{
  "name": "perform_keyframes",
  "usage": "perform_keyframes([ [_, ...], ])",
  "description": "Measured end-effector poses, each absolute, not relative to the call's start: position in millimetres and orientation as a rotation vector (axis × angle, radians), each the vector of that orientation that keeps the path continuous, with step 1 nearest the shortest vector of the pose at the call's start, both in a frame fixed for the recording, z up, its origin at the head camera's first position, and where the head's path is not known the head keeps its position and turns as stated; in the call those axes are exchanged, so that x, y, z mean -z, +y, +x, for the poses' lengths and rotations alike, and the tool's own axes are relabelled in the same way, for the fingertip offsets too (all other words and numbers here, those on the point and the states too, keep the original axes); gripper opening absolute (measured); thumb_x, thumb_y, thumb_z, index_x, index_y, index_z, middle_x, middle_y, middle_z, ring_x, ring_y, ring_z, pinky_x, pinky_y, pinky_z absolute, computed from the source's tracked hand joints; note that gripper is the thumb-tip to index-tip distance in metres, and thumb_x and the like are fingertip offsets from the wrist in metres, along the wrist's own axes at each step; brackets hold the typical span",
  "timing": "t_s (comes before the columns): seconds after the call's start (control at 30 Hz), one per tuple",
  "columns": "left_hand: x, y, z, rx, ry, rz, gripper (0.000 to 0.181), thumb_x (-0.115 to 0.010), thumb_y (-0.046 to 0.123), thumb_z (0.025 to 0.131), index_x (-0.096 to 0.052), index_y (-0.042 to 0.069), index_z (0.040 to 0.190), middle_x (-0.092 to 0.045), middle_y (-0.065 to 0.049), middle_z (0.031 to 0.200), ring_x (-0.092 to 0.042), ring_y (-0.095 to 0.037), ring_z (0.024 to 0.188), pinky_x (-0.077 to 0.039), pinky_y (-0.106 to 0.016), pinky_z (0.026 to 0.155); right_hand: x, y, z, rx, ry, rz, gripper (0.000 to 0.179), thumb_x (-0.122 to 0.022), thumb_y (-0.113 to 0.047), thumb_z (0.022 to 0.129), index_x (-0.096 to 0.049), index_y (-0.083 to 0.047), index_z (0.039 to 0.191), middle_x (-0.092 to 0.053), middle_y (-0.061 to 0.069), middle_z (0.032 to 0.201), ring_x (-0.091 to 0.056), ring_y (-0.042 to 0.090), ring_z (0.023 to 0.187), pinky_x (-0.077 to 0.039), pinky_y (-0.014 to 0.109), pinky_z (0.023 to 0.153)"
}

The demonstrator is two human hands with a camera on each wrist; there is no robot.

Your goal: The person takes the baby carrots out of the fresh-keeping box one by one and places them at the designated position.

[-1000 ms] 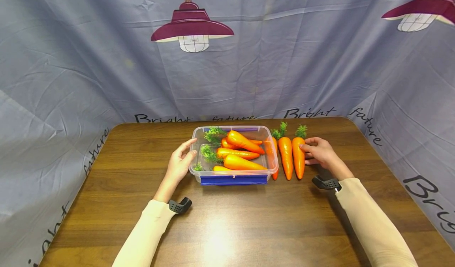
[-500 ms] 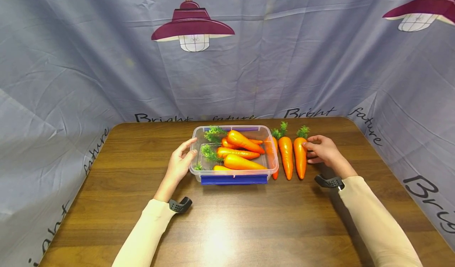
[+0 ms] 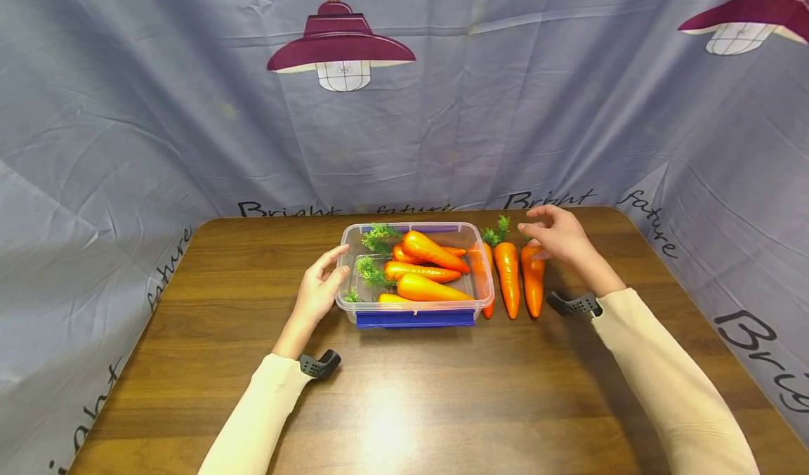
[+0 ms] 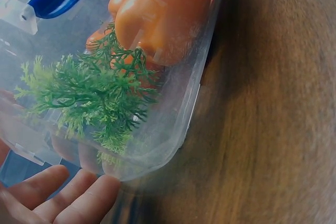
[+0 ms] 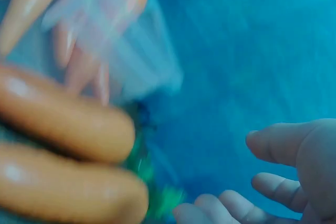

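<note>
A clear plastic box [image 3: 413, 317] with blue side latches holds several orange carrots [image 3: 430, 250] with green leafy tops. My left hand [image 3: 319, 289] rests at the box's left end; in the left wrist view the fingertips [image 4: 105, 187] are against its clear wall. To the right of the box, 3 more carrots lie side by side, one partly behind the box wall. My right hand [image 3: 559, 236] hovers over the top of the rightmost carrot [image 3: 534, 292], covering its leaves. In the right wrist view the fingers are spread and hold nothing.
The brown wooden table [image 3: 354, 405] carries the box and carrots near its back edge. A grey-blue curtain [image 3: 442, 124] printed with lamps and lettering hangs behind and at the sides.
My right hand has let go of the rightmost carrot and moved up and slightly left over its leafy end. That carrot shifted slightly right earlier. The left hand and box stay put.
</note>
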State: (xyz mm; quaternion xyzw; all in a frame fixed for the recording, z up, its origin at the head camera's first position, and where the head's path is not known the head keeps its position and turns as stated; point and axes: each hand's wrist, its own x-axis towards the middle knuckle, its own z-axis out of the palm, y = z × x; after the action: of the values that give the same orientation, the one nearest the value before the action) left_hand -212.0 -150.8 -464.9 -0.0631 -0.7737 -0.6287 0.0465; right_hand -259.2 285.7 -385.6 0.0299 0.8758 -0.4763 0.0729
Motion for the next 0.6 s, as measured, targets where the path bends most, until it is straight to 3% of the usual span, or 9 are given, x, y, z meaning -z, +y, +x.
perform_keyframes([
  [0.13, 466, -152, -212, 1.916, -2.365, -0.195, 0.043, -0.056, 0.007, 0.101, -0.057, 0.006, 0.144, -0.051, -0.017, 0.155, -0.06, -0.034, 0.126, -0.048, -0.012, 0.083, 371, 257, -261, 1.436, 2.621, -0.053, 0.055, -0.063, -0.025, 0.1, -0.044, 0.002, 0.145, -0.059, 0.03, 0.13, -0.068, 0.009, 0.078, -0.063, 0.034, 0.07],
  [0.37, 466, -152, -213, 1.89, -2.384, -0.175, 0.043, -0.056, 0.008, 0.101, -0.058, 0.009, 0.144, -0.051, -0.016, 0.154, -0.065, -0.028, 0.106, -0.048, -0.016, 0.075, 367, 212, -259, 1.362, 2.563, -0.372, 0.047, -0.065, -0.018, 0.099, -0.052, -0.002, 0.14, -0.065, 0.025, 0.122, -0.07, 0.025, 0.094, -0.063, 0.039, 0.075],
  [0.5, 465, -152, -213, 1.902, -2.393, -0.18, 0.043, -0.056, 0.008, 0.102, -0.057, 0.008, 0.144, -0.051, -0.015, 0.155, -0.057, -0.032, 0.132, -0.047, -0.011, 0.085, 366, 191, -256, 1.353, 2.52, -0.478, 0.046, -0.066, -0.014, 0.098, -0.053, -0.001, 0.14, -0.066, 0.024, 0.121, -0.07, 0.035, 0.101, -0.063, 0.046, 0.079],
  [0.6, 465, -153, -213, 1.913, -2.38, -0.185, 0.043, -0.056, 0.008, 0.101, -0.057, 0.007, 0.144, -0.051, -0.016, 0.155, -0.053, -0.033, 0.138, -0.046, -0.01, 0.087, 368, 178, -254, 1.308, 2.483, -0.553, 0.047, -0.067, -0.013, 0.097, -0.053, 0.0, 0.14, -0.067, 0.023, 0.119, -0.069, 0.039, 0.102, -0.062, 0.049, 0.079],
])
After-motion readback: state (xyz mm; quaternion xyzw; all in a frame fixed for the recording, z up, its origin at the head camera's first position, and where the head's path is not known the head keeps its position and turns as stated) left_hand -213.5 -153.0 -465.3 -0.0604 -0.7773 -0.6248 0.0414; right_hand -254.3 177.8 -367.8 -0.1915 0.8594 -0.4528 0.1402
